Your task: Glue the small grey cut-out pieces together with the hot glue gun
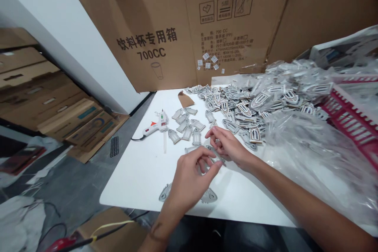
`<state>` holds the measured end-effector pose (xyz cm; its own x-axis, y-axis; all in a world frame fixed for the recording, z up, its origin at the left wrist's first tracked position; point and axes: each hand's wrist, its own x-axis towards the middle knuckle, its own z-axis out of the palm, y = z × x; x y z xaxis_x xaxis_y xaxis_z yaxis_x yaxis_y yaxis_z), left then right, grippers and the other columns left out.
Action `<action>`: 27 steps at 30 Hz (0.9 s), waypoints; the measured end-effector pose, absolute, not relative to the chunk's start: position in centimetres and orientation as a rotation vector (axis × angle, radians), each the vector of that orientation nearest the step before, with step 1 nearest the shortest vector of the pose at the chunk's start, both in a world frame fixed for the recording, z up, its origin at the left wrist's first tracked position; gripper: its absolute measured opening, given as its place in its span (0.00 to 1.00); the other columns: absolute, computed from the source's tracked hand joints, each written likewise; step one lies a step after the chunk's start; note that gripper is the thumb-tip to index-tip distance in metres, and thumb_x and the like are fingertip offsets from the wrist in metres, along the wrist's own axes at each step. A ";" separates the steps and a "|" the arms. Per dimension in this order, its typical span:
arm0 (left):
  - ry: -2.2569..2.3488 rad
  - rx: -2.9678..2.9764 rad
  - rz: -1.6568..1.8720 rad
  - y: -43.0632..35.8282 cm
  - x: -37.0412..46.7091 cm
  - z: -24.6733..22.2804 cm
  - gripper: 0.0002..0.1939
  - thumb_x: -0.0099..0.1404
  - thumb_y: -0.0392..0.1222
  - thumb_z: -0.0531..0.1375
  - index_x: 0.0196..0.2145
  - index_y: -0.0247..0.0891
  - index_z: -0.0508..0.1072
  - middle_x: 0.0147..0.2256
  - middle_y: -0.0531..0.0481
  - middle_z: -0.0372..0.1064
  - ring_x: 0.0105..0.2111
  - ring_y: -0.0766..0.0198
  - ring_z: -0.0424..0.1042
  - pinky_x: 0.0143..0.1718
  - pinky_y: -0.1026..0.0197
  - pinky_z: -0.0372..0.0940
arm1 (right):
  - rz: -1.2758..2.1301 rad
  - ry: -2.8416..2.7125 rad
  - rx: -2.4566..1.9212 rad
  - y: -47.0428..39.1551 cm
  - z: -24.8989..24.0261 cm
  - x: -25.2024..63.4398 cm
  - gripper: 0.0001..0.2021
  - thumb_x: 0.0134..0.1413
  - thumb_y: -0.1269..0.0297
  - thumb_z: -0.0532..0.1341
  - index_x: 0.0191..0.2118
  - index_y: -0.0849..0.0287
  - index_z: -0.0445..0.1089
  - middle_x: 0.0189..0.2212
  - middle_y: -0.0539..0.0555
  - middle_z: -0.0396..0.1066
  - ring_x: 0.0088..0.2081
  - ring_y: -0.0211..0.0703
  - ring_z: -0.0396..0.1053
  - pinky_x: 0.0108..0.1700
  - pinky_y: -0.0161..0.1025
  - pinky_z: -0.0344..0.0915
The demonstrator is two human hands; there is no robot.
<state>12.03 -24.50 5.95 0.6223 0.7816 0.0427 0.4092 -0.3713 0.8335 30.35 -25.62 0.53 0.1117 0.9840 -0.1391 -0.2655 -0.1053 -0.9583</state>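
Note:
My left hand (193, 173) is closed, its thumb and fingertips around a grey arched window-shaped piece (217, 159) that they partly cover. Just beyond it, my right hand (227, 146) has its fingers curled together near the same piece; whether anything small is pinched there is hidden. Under and beside the left wrist lie more grey pieces (209, 195) near the table's front edge. Several similar flat pieces (187, 132) rest in a loose group ahead of my hands.
To the left on the white table (130, 177) stands a white glue gun (159, 123). A heap of grey pieces (233, 102) fills the back right, beside clear plastic bags (319, 157) and a magenta basket (351, 120). A large cardboard box (165, 15) walls off the back.

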 end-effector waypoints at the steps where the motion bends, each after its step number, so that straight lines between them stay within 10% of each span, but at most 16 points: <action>1: 0.942 1.964 0.586 -24.4 12.7 5.8 0.07 0.67 0.46 0.67 0.40 0.40 0.79 0.29 0.55 0.75 0.26 0.67 0.68 0.32 0.64 0.64 | 1.331 -0.863 -1.151 -25.7 0.6 30.3 0.26 0.65 0.35 0.60 0.42 0.56 0.69 0.24 0.43 0.62 0.17 0.29 0.49 0.17 0.29 0.42; 7: 0.942 1.892 0.712 -23.0 14.4 4.8 0.15 0.66 0.41 0.68 0.50 0.41 0.76 0.30 0.58 0.73 0.26 0.68 0.69 0.30 0.65 0.63 | 1.654 -0.877 -1.041 -26.7 1.3 30.2 0.27 0.66 0.31 0.56 0.40 0.54 0.64 0.20 0.40 0.52 0.18 0.30 0.41 0.18 0.29 0.39; 15: 0.819 2.079 0.776 -21.9 13.4 4.5 0.05 0.65 0.37 0.70 0.37 0.40 0.77 0.33 0.55 0.73 0.31 0.66 0.67 0.36 0.63 0.62 | 2.016 -0.944 -0.961 -27.1 1.3 30.5 0.34 0.63 0.22 0.43 0.35 0.53 0.58 0.16 0.36 0.40 0.17 0.30 0.30 0.17 0.29 0.34; 27: 0.688 2.082 0.680 -22.0 12.0 4.6 0.02 0.69 0.36 0.67 0.38 0.41 0.81 0.34 0.53 0.76 0.29 0.66 0.66 0.34 0.62 0.61 | 2.065 -1.045 -0.874 -27.3 1.6 30.7 0.36 0.67 0.26 0.43 0.39 0.57 0.67 0.18 0.40 0.55 0.15 0.28 0.36 0.14 0.28 0.36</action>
<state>11.96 -22.04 4.64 0.7047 0.6736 0.2226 0.2304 -0.5141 0.8262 30.72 -27.25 1.61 -0.5628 0.7831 -0.2648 -0.2505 -0.4668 -0.8481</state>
